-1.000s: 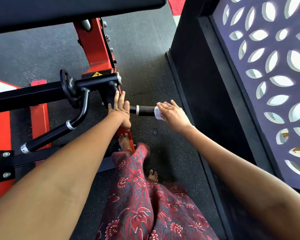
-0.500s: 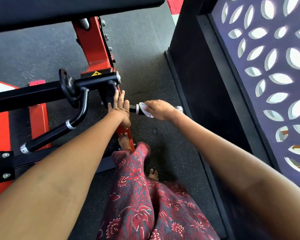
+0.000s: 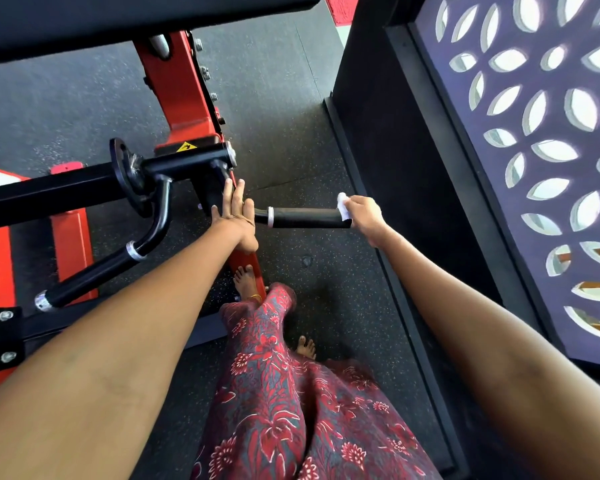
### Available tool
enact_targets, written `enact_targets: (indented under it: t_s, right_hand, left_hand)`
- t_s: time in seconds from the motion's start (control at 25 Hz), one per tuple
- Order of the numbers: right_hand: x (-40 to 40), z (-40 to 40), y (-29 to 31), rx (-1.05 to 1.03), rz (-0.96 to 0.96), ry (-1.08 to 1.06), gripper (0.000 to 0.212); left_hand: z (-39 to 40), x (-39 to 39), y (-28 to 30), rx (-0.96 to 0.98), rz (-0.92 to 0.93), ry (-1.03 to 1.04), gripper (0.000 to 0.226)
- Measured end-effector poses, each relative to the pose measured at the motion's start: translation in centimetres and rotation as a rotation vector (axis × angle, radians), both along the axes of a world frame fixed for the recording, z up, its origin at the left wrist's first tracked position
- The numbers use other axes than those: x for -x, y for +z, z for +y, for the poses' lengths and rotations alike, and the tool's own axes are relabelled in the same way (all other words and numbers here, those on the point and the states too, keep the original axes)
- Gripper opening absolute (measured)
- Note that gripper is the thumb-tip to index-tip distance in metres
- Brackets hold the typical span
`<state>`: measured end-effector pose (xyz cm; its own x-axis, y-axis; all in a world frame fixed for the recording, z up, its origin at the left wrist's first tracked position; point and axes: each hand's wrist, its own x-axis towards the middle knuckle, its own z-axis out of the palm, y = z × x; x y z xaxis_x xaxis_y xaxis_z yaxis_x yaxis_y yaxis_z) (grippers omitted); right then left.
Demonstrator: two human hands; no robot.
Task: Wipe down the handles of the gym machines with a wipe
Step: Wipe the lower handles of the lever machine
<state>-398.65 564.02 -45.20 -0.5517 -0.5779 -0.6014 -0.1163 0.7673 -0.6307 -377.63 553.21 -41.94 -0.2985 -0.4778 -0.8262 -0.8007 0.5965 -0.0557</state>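
Wipe [image 3: 343, 206]: I see it slid from the collar end out to the handle [image 3: 305, 218] tip.
Right hand [image 3: 366, 216]: fingers clamped on wipe.
Left hand [image 3: 236, 216]: fingers straight, together, pressed on frame.

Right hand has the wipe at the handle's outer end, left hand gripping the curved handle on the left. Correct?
Not quite. In the head view the left hand lies flat against the machine frame; the curved handle is untouched. Right hand does hold the wipe at the handle's outer end.
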Motion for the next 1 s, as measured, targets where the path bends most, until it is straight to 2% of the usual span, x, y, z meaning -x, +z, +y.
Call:
enact_targets:
  t_s: [0.08, 0.16, 0.36, 0.48, 0.64, 0.8, 0.84, 0.92, 1.0]
  right_hand:
    - [-0.7, 1.0, -0.5, 0.091, -0.323, -0.455, 0.031]
    - [-2.2, 2.3, -1.0, 0.178, -0.589, -0.784, 0.028]
    - [-7.1, 0.2, -0.9, 0.392, -0.959, -1.218, 0.030]
    - [-7.7, 0.6, -0.1, 0.465, -0.911, -1.286, 0.033]
    - [-6.4, 1.5, 0.3, 0.629, -1.057, -1.498, 0.040]
    - [-10.0, -1.0, 0.8, 0.545, -1.120, -1.359, 0.036]
    - [-10.7, -1.4, 0.5, 0.501, -1.150, -1.322, 0.042]
    - [-10.5, -1.4, 0.2, 0.443, -1.152, -1.329, 0.041]
    - [-8.9, -0.1, -0.2, 0.486, -1.130, -1.366, 0.033]
  left_hand:
    - [0.0, 0.0, -0.1, 0.001, 0.007, 0.002, 0.093]
    - [0.1, 0.0, -0.2, 0.008, 0.008, -0.001, 0.093]
    - [0.1, 0.0, -0.2, 0.013, 0.006, 0.004, 0.093]
    - [0.1, 0.0, -0.3, 0.020, 0.019, 0.000, 0.091]
    - [0.1, 0.0, -0.2, 0.017, 0.016, 0.000, 0.090]
    - [0.1, 0.1, -0.4, 0.025, 0.021, 0.017, 0.089]
    - [0.1, 0.1, -0.4, 0.029, 0.022, 0.023, 0.089]
    - [0.0, 0.1, -0.5, 0.028, 0.020, 0.035, 0.093]
    - [0.0, 0.0, -0.5, 0.032, 0.013, 0.031, 0.100]
